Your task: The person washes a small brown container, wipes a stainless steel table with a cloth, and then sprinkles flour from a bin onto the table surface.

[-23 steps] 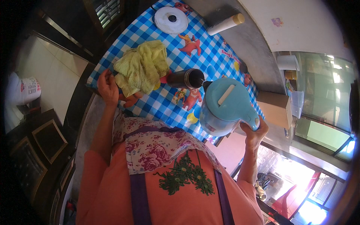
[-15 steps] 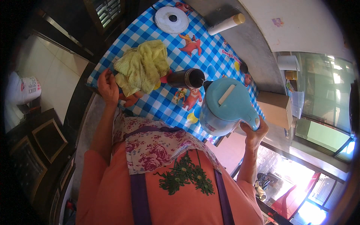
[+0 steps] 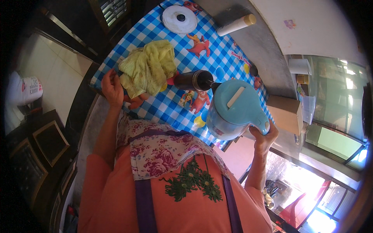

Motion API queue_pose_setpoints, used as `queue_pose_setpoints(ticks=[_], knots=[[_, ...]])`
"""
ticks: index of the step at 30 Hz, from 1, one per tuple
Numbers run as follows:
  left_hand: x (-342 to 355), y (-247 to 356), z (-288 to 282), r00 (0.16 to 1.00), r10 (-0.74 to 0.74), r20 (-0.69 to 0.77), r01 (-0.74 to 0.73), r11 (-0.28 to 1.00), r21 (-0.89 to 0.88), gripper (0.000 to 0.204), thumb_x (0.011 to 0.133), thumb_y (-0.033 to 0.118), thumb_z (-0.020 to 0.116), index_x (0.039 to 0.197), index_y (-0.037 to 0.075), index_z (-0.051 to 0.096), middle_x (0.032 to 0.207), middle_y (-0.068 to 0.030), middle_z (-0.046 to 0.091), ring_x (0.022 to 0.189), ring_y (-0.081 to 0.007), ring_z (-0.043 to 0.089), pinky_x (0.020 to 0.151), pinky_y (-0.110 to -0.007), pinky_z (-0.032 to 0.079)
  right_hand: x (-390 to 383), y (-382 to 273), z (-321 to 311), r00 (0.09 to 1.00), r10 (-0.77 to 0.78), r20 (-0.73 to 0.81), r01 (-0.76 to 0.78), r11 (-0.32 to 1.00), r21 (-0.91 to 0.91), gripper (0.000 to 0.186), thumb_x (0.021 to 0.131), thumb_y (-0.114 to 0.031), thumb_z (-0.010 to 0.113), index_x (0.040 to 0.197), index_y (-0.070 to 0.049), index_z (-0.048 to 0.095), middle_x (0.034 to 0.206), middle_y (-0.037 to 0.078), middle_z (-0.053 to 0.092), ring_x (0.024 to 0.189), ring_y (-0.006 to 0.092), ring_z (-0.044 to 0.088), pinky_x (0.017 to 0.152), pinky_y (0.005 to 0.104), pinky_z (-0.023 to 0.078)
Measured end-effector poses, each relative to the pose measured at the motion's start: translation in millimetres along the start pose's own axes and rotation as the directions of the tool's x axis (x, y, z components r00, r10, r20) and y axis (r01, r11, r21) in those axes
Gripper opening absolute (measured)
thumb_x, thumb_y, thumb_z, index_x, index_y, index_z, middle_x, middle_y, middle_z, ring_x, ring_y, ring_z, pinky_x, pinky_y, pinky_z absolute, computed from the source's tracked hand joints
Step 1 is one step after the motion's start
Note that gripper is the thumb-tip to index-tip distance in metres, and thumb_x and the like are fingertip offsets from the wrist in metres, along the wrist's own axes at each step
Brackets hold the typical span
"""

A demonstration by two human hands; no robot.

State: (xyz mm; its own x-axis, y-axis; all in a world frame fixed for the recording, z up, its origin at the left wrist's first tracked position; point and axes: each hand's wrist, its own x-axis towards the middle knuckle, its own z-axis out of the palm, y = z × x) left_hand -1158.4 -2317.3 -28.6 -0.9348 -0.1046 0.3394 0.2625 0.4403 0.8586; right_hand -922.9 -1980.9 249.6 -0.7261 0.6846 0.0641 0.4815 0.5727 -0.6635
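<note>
My right hand (image 3: 265, 136) is wrapped round the handle of a light blue kettle (image 3: 233, 112), which is tilted with its spout over a dark thermos bottle (image 3: 185, 81). A thin stream of water runs from the spout into the bottle's uncovered mouth. The bottle stands on a blue-and-white checked tablecloth (image 3: 167, 108). My left hand (image 3: 112, 90) rests at the table's near left edge with loosely bent fingers and nothing visible in it. Beside it lies a crumpled yellow-green towel (image 3: 149, 68). Something red shows partly between towel and bottle.
A white round lid with a black knob (image 3: 180, 18) lies at the far end of the table. A pale roll (image 3: 237, 25) is by the grey wall, and a small dark object (image 3: 253, 70) sits near it. A cardboard box (image 3: 284, 112) stands at the right.
The view has shifted very slightly. Kettle, bottle and both hands keep nearly the same places, and the water still runs.
</note>
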Motion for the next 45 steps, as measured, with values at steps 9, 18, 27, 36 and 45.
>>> queue_pose_setpoints(ticks=[9, 18, 27, 36, 45], knots=[[-1, -3, 2, 1.000, -0.004, -0.009, 0.004, 1.000, 0.001, 0.023, 0.089, 0.005, 0.052, 0.111, 0.002, 0.055, 0.096, -0.0105, 0.056, 0.085, -0.0197, 0.058, 0.072, -0.032, 0.048, 2, 9, -4, 1.000, -0.007, 0.002, 0.007, 1.000, 0.022, 0.027, 0.056, -0.006, 0.065, 0.082, -0.001, 0.064, 0.073, 0.005, 0.064, 0.065, 0.0132, 0.059, 0.064, 0.0291, 0.047], [0, -3, 1, 1.000, 0.026, -0.002, -0.026, 0.997, 0.076, 0.024, 0.087, 0.003, 0.053, 0.110, 0.002, 0.056, 0.095, -0.0109, 0.058, 0.083, -0.0210, 0.058, 0.073, -0.032, 0.047, 6, 8, -2, 1.000, -0.022, 0.014, 0.021, 1.000, 0.016, 0.029, 0.055, -0.008, 0.065, 0.083, 0.000, 0.064, 0.073, 0.005, 0.064, 0.065, 0.0147, 0.060, 0.065, 0.0299, 0.047], [1, 1, 1, 1.000, -0.005, 0.010, 0.004, 0.998, 0.068, 0.024, 0.086, 0.003, 0.054, 0.110, 0.002, 0.056, 0.096, -0.0108, 0.059, 0.085, -0.0221, 0.059, 0.074, -0.033, 0.048, 9, 18, 3, 0.999, -0.031, -0.037, 0.035, 0.990, 0.138, 0.034, 0.054, -0.004, 0.063, 0.087, 0.001, 0.064, 0.078, 0.004, 0.064, 0.071, 0.0138, 0.059, 0.071, 0.0288, 0.047], [-2, -10, 6, 1.000, -0.013, 0.009, 0.012, 0.993, 0.114, 0.024, 0.087, 0.004, 0.054, 0.111, 0.000, 0.054, 0.103, -0.0139, 0.056, 0.088, -0.0244, 0.058, 0.077, -0.035, 0.047, 27, 52, 15, 0.968, 0.052, -0.244, 0.053, 0.913, 0.404, 0.027, 0.054, -0.003, 0.060, 0.080, 0.002, 0.062, 0.072, 0.003, 0.059, 0.064, 0.0128, 0.057, 0.064, 0.0258, 0.045], [1, -4, 5, 1.000, -0.003, 0.020, -0.001, 0.985, 0.173, 0.024, 0.089, 0.005, 0.050, 0.112, -0.001, 0.053, 0.105, -0.0158, 0.057, 0.094, -0.0289, 0.056, 0.082, -0.037, 0.045, 88, 58, 64, 0.927, 0.073, -0.369, 0.091, 0.908, 0.409, 0.018, 0.058, -0.010, 0.063, 0.073, 0.000, 0.062, 0.062, 0.001, 0.056, 0.055, 0.0095, 0.050, 0.053, 0.0244, 0.039]])
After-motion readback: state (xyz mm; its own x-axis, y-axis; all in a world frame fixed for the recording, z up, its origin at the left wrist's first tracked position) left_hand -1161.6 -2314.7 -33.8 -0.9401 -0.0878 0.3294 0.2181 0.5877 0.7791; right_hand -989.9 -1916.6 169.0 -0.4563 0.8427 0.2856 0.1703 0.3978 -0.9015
